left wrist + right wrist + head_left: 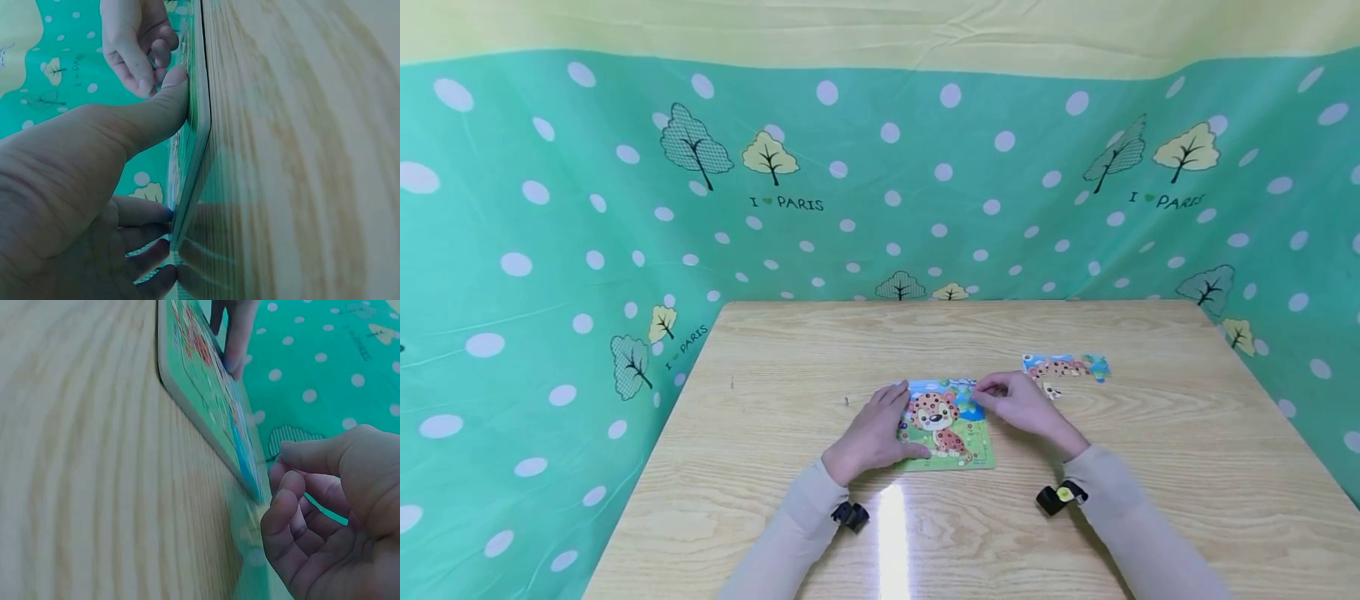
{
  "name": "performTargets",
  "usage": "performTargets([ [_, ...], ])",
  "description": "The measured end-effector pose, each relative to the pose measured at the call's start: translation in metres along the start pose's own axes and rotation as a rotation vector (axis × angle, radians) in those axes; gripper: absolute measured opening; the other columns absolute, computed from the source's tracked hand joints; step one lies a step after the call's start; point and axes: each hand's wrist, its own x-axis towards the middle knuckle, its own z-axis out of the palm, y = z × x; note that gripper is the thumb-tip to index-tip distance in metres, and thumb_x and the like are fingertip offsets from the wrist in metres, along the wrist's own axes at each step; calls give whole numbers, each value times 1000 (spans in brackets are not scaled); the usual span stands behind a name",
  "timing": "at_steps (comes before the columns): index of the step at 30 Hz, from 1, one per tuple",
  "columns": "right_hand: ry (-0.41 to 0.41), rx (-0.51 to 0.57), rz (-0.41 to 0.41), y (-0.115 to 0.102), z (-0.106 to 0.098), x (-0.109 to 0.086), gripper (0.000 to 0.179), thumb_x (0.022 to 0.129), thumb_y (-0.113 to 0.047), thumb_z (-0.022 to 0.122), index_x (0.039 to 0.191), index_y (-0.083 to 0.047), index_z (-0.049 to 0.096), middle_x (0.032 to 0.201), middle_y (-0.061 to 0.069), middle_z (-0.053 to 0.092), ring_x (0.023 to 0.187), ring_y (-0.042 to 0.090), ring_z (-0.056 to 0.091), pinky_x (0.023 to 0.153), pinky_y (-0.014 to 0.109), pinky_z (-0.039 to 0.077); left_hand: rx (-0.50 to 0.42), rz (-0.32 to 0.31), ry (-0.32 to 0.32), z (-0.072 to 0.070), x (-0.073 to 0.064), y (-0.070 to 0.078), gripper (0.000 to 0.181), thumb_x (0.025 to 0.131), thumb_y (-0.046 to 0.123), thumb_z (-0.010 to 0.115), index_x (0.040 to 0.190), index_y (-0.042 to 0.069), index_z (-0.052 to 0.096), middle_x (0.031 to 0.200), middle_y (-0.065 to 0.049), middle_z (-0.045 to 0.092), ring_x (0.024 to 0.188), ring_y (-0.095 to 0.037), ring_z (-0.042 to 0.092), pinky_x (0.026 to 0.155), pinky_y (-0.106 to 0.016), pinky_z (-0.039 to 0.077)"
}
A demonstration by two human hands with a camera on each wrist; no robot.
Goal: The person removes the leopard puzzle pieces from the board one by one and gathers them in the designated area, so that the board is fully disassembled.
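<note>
A jigsaw puzzle board with a spotted leopard cub picture lies flat on the wooden table. Along its left side rests my left hand, fingers spread at the edge and thumb over the lower part of the picture. In the left wrist view the thumb touches the board's face and the fingertips meet its edge. My right hand is at the board's upper right corner. Its thumb and index fingertips come together in the right wrist view, the other fingers curled; whether a piece is between them is hidden.
Right of the board, beyond my right hand, lie several loose puzzle pieces, with a small pale piece just below. A tiny dark object lies left of the board. Dotted green cloth hangs around the table.
</note>
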Motion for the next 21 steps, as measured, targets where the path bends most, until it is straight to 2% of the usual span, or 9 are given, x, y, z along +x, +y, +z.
performTargets([
  [4, -18, 5, -6, -6, 8, 0, 17, 101, -22, 73, 109, -9, 80, 95, 3, 75, 82, 16, 63, 71, 24, 51, -7, 1, 2, 1, 1, -1, 113, 85, 57, 85, 165, -1, 32, 177, -14, 26, 163, -37, 26, 133, -51, 27],
  [11, 35, 40, -31, -19, 26, 3, 16, 98, -23, 78, 106, -10, 81, 90, 4, 76, 73, 14, 61, 64, 23, 49, 4, 5, 8, 1, 1, -2, 112, 85, 58, 85, 165, -2, 33, 176, -14, 27, 163, -37, 26, 133, -50, 28],
  [14, 2, 47, -47, -24, 34, 4, 19, 97, -21, 79, 110, -8, 80, 89, 2, 74, 69, 13, 59, 61, 22, 48, 4, 5, 5, 2, 2, -3, 112, 85, 58, 85, 165, -1, 32, 177, -14, 27, 163, -37, 25, 133, -51, 27],
  [17, -40, 21, -67, -28, 38, 3, 29, 94, -21, 83, 117, -6, 77, 88, 0, 70, 67, 11, 56, 59, 22, 47, 4, 5, 2, 2, 2, -3, 112, 86, 58, 84, 165, -1, 32, 177, -14, 26, 163, -37, 25, 134, -50, 27],
  [21, -84, -44, -73, -31, 41, 3, 52, 87, -26, 90, 130, -4, 72, 84, -2, 65, 65, 10, 52, 60, 23, 45, 10, 13, 6, 2, 1, -3, 112, 86, 57, 85, 165, -3, 32, 176, -15, 27, 163, -38, 26, 133, -52, 28],
])
